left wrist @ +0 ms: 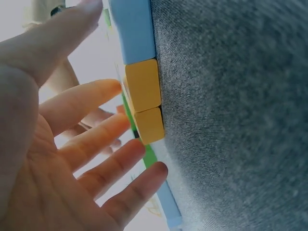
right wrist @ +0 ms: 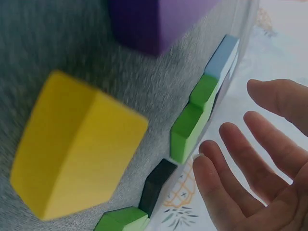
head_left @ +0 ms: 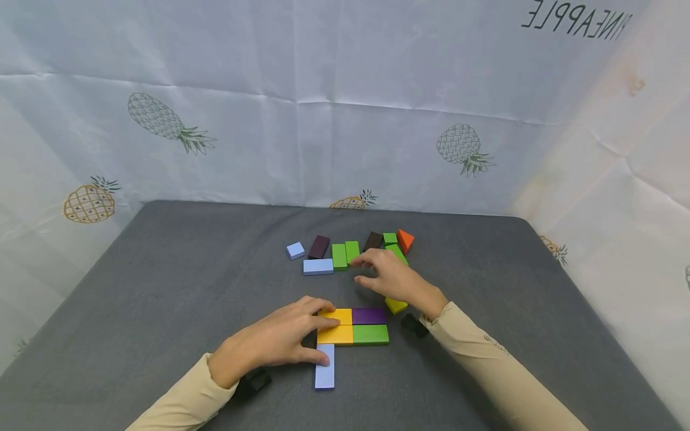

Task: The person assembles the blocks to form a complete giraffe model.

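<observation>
In the head view, my left hand [head_left: 283, 332] rests at a flat group of blocks, its fingers over two orange-yellow blocks [head_left: 342, 335] and its thumb on a light blue block [head_left: 324, 377]. A purple block [head_left: 369, 316] and a green block [head_left: 371, 334] adjoin the orange-yellow pair on the right. The left wrist view shows the left fingers [left wrist: 137, 192] spread beside the blocks. My right hand [head_left: 393, 275] hovers with loosely bent fingers, holding nothing, near the upright green blocks [head_left: 339, 256]. Below its wrist lies a yellow block [right wrist: 72, 149], partly hidden in the head view.
Toward the back lie a light blue block [head_left: 318, 267], a small light blue piece [head_left: 295, 250], dark blocks [head_left: 319, 246], more green pieces and an orange-red triangular block [head_left: 405, 240]. The grey table [head_left: 162, 287] meets a pineapple-print curtain [head_left: 302, 149] behind.
</observation>
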`<move>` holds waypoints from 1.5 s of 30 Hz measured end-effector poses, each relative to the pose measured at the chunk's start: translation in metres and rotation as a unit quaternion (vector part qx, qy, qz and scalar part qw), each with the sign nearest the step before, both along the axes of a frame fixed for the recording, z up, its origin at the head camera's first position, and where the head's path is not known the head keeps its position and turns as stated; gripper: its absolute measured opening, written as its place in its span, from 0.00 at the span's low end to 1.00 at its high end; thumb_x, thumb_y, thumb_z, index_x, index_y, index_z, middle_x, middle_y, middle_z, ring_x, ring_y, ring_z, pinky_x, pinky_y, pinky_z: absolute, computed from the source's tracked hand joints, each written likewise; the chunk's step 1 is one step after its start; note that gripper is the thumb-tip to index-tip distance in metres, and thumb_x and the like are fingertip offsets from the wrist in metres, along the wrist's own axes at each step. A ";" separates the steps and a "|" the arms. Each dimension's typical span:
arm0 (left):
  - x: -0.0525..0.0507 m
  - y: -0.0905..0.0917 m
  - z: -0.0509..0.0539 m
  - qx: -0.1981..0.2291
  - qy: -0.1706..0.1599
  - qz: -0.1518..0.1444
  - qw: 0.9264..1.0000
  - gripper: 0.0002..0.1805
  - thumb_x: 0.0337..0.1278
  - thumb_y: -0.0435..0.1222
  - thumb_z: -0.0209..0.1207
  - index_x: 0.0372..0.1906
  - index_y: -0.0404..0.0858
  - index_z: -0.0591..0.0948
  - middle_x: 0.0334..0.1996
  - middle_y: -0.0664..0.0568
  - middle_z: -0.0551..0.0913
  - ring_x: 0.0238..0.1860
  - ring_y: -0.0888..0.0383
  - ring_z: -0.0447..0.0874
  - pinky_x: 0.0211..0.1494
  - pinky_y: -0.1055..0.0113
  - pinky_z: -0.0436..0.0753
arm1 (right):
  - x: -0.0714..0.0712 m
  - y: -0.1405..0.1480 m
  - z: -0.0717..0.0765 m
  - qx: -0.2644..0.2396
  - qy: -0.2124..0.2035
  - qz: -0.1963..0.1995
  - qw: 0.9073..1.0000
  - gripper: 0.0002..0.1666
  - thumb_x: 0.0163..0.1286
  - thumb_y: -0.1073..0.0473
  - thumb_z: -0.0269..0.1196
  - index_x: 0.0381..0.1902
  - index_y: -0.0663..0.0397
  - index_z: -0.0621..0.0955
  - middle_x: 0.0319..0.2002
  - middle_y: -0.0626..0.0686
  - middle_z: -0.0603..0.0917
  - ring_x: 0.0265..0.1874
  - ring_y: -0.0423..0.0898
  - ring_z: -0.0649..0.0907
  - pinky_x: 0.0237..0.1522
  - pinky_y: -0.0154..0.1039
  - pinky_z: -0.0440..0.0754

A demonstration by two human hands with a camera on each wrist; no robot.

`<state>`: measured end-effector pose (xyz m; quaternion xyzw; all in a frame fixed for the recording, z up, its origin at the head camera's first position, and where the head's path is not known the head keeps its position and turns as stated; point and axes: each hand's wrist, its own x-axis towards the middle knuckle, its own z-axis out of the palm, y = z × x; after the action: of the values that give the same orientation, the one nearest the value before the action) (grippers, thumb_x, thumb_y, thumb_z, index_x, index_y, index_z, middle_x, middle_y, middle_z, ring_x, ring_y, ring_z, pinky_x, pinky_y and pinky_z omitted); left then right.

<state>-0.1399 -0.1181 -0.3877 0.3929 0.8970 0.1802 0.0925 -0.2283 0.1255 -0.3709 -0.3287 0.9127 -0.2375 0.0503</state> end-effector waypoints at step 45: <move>0.003 0.002 0.004 -0.030 -0.016 0.004 0.999 0.35 0.51 0.56 0.69 0.64 0.46 0.80 0.66 0.54 0.74 0.58 0.59 0.71 0.59 0.63 0.78 | -0.043 -0.016 -0.002 0.102 -0.082 -0.015 0.991 0.25 0.64 0.60 0.69 0.58 0.57 0.79 0.67 0.59 0.72 0.61 0.55 0.76 0.62 0.51 0.76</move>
<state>-0.1370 -0.1160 -0.3833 0.3837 0.9019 0.1598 0.1177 -0.2713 0.1095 -0.3732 -0.2876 0.9298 -0.1702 0.1543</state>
